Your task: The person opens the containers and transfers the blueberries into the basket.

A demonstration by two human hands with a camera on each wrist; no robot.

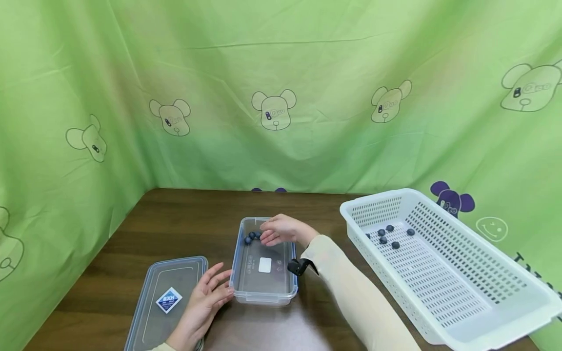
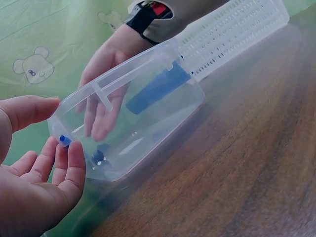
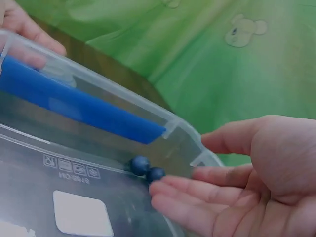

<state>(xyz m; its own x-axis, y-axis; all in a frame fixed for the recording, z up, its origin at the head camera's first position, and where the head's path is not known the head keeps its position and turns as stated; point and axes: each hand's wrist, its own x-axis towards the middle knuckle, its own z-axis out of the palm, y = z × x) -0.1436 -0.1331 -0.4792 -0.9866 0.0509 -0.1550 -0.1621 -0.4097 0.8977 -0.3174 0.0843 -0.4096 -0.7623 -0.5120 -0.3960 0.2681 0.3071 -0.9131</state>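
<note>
A clear rectangular food container (image 1: 265,287) with a blue-edged rim stands in the middle of the table. At its far end, several blueberries (image 1: 248,240) lie on the bottom. My right hand (image 1: 284,229) reaches over the far right rim, its fingers extended inside beside the berries; one fingertip is right at a blueberry (image 3: 155,175) in the right wrist view. Its palm and fingers show nothing held. My left hand (image 1: 206,297) is at the container's near left corner, thumb and relaxed fingertips against the wall, as the left wrist view shows.
A translucent lid (image 1: 173,275) with a blue-and-white sticker lies on the table at the left, partly behind my left hand. To the right stands a long white perforated basket (image 1: 439,287) with several blueberries (image 1: 383,240) near its far end. A green curtain (image 1: 272,161) hangs behind the table.
</note>
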